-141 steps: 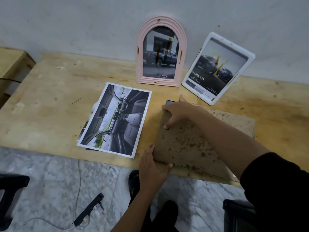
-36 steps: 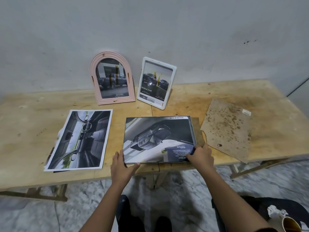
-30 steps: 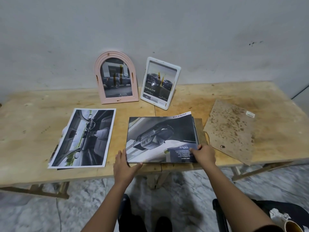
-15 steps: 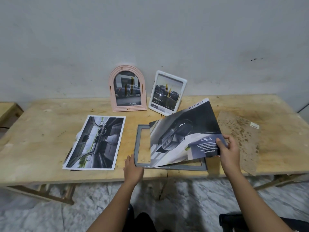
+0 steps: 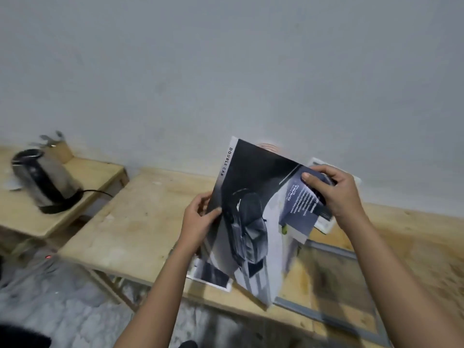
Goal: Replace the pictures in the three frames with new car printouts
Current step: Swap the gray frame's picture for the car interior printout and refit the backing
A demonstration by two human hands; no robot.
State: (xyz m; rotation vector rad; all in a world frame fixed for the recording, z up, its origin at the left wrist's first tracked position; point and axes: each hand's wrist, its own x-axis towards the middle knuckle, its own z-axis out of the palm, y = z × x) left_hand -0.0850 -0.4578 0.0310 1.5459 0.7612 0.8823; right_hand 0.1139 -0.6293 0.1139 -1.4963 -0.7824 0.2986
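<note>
Left grip, right grip: printout between

Car printout: black-and-grey vehicle on pale grey ground, navy text panel, white margin with dark lettering.
Picture frame: grey.
Tabletop: pale yellow wood, brown-mottled at right.
Electric kettle: silver and black.
Floor: grey-white marbling.
Wall: plain light grey.

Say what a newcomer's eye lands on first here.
First comes the dark car picture marked DOUBLE CAB, held up in mid-frame: the left hand pinches its left edge and the right hand grips its upper right corner. Below it, an empty grey frame lies flat on the wooden table. At far left, a steel kettle stands on a lower side table.
</note>
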